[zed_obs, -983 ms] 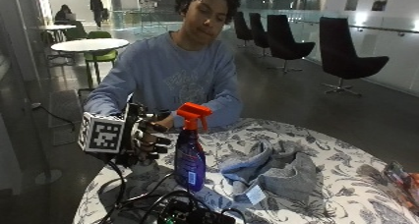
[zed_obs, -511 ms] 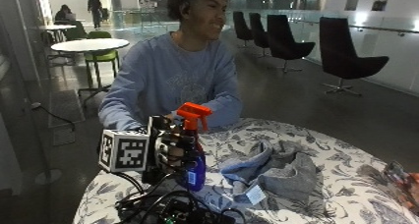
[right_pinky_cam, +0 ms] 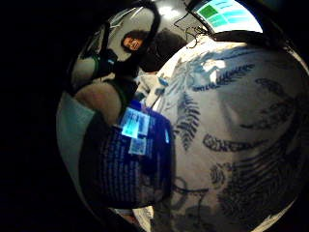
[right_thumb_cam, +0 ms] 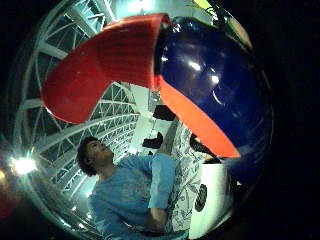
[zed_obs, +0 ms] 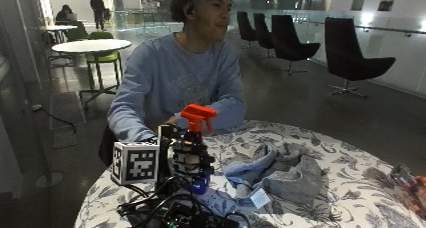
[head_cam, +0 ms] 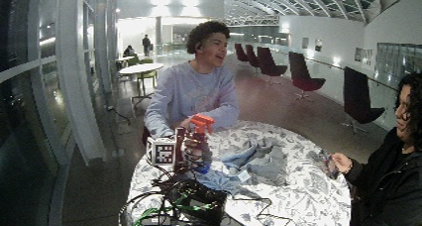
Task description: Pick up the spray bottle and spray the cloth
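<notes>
We see the gloved right hand [zed_obs: 188, 160] wrapped round the spray bottle [zed_obs: 195, 153], grasping it at its middle. The bottle is blue w/ an orange top [zed_obs: 198, 114], and it stands up straight, its bottom right at the table [zed_obs: 346, 198]; we can't tell if it touches. The table has a white cover w/ leaf prints. The cloth [zed_obs: 283, 174] is blue-grey & lies bunched up on the table, near the bottle, on the side away from the hand. It has a small white tag [zed_obs: 259, 198]. In the palm views the bottle's blue body [right_pinky_cam: 133, 164] and orange top [right_thumb_cam: 100, 65] sit v. close to the palm.
</notes>
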